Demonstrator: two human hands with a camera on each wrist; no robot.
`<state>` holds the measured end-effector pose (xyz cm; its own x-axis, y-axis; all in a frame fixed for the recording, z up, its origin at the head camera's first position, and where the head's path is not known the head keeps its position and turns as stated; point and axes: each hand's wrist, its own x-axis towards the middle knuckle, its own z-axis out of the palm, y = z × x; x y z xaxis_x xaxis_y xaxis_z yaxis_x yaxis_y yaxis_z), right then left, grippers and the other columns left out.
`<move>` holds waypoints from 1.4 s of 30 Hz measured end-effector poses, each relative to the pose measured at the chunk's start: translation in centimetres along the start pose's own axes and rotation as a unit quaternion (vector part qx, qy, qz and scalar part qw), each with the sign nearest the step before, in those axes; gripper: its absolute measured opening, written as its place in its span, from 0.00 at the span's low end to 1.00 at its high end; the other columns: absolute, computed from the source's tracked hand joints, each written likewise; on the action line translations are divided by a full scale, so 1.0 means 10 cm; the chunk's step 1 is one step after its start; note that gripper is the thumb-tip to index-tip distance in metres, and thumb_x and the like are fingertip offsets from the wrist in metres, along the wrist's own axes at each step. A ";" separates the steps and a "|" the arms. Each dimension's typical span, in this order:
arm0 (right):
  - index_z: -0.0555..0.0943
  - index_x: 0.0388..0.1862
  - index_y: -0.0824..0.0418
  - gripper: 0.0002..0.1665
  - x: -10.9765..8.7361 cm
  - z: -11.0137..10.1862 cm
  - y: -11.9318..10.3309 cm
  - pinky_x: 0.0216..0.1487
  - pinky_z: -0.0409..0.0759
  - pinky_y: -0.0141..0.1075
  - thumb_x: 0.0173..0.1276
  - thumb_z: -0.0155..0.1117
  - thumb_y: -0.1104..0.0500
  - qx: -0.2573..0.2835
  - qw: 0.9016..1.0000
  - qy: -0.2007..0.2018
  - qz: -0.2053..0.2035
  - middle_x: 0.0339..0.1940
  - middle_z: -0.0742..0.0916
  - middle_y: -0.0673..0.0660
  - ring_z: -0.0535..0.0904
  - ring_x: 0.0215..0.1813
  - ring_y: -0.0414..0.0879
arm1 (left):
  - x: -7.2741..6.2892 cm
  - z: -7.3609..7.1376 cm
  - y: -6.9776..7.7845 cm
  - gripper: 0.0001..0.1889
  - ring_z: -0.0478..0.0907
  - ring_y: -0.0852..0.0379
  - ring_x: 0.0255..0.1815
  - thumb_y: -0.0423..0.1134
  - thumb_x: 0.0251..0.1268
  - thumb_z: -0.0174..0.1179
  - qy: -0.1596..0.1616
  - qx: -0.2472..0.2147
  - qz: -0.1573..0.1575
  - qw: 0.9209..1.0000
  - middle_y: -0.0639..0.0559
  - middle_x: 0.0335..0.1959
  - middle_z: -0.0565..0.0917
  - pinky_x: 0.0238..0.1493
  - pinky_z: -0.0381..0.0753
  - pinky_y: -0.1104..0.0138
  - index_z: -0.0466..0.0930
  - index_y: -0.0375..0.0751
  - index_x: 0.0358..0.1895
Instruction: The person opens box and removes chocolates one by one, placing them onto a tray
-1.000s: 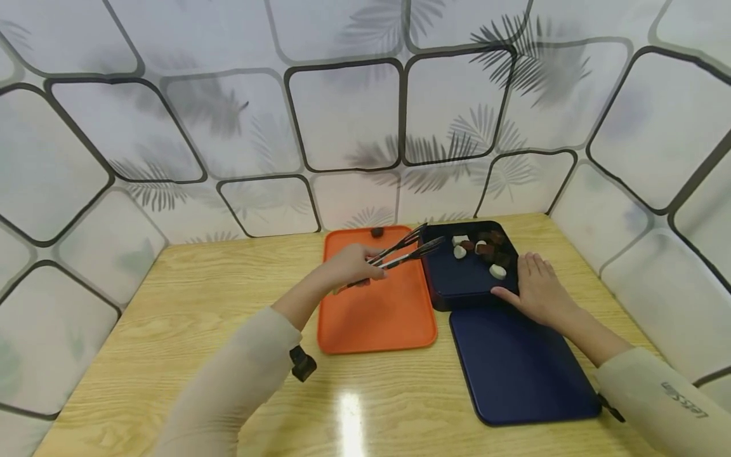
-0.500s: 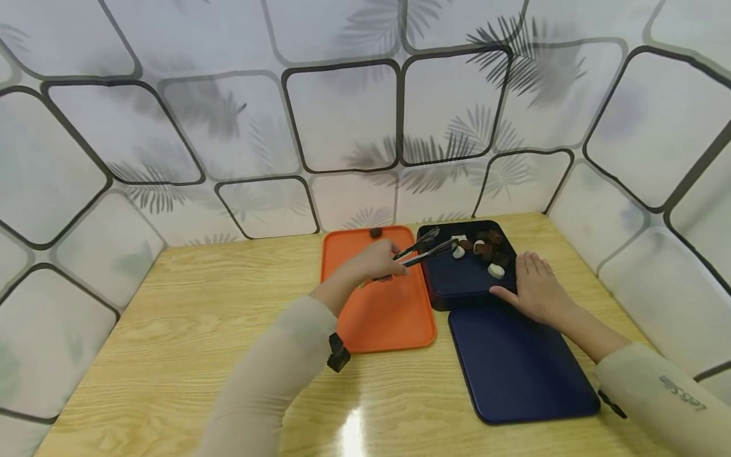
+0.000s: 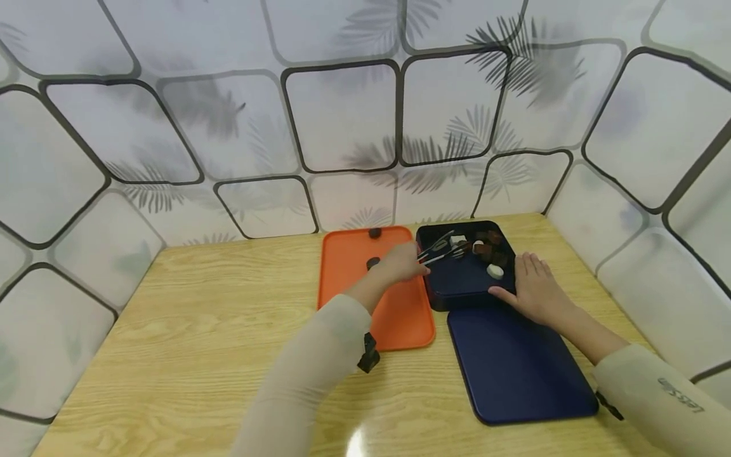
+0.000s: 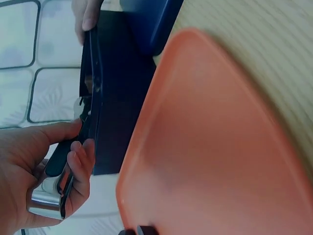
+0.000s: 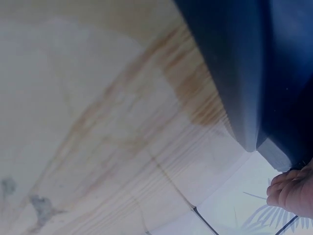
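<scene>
My left hand (image 3: 402, 261) grips metal tongs (image 3: 435, 245), reaching across the orange tray. The arms of the tongs stand apart, with their tips inside a dark blue box (image 3: 462, 299), right at the white pieces on its left side. The thumb and fingers press on the dark handles (image 4: 59, 159) in the left wrist view. Small brown pieces (image 3: 495, 238) and a round white piece (image 3: 495, 271) lie toward the box's right side. Fingers straight, my right hand (image 3: 537, 292) rests against the right rim of the box.
Two dark brown pieces lie on the orange tray (image 3: 402, 327), one a disc (image 3: 372, 262) and one at the far edge (image 3: 374, 233). A flat dark blue lid (image 3: 522, 371) lies in front of the box. Patterned fabric walls (image 3: 354, 114) enclose the wooden table (image 3: 188, 330).
My left hand has moved right with the tongs, whose tips are now deeper in the box. A brown disc on the tray has come into view behind it. My right hand has stayed put.
</scene>
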<state>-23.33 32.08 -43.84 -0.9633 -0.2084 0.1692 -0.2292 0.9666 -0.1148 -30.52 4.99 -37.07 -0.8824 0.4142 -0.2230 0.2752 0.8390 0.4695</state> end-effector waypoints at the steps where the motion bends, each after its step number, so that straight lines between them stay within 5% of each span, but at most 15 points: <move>1: 0.53 0.64 0.86 0.59 0.00 0.00 0.00 0.65 0.51 0.64 0.66 0.50 0.31 0.000 1.000 0.001 -0.001 0.63 0.61 0.86 0.53 0.67 0.78 | 0.01 0.02 0.02 0.25 0.78 0.53 0.47 0.46 0.62 0.63 0.002 0.011 -0.002 1.000 0.47 0.49 0.80 0.45 0.77 0.65 0.71 0.38 0.59; 9: 0.53 0.64 0.87 0.59 0.02 0.02 0.02 0.65 0.52 0.64 0.67 0.49 0.31 -0.007 1.000 0.000 -0.002 0.63 0.61 0.86 0.53 0.67 0.78 | 0.08 0.12 0.18 0.30 0.79 0.55 0.45 0.48 0.64 0.61 0.003 0.061 -0.021 0.998 0.49 0.50 0.81 0.42 0.77 0.66 0.65 0.39 0.65; 17: 0.54 0.64 0.86 0.59 0.02 0.03 0.00 0.65 0.52 0.64 0.66 0.50 0.31 0.002 1.000 0.005 -0.002 0.63 0.62 0.86 0.54 0.67 0.77 | 0.13 0.20 0.22 0.21 0.77 0.58 0.32 0.50 0.64 0.61 0.010 0.090 -0.030 0.995 0.53 0.40 0.81 0.30 0.74 0.67 0.71 0.44 0.55; 24: 0.54 0.64 0.87 0.59 0.01 0.03 0.00 0.65 0.51 0.64 0.66 0.51 0.31 0.003 1.000 0.011 -0.002 0.63 0.62 0.86 0.54 0.67 0.77 | 0.13 0.19 0.24 0.21 0.79 0.56 0.36 0.43 0.67 0.57 0.011 0.126 -0.008 0.992 0.52 0.46 0.82 0.33 0.76 0.64 0.69 0.45 0.61; 42: 0.53 0.64 0.87 0.59 0.01 0.01 -0.02 0.65 0.51 0.64 0.67 0.50 0.31 0.002 1.000 -0.002 0.003 0.63 0.61 0.86 0.53 0.67 0.78 | 0.02 0.07 0.05 0.19 0.79 0.56 0.44 0.42 0.68 0.57 0.010 0.031 0.022 0.999 0.49 0.49 0.81 0.40 0.77 0.67 0.70 0.42 0.59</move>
<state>-23.43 31.87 -43.85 -0.9651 -0.2037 0.1644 -0.2244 0.9672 -0.1187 -30.28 5.76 -37.50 -0.8764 0.4442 -0.1863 0.3358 0.8407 0.4248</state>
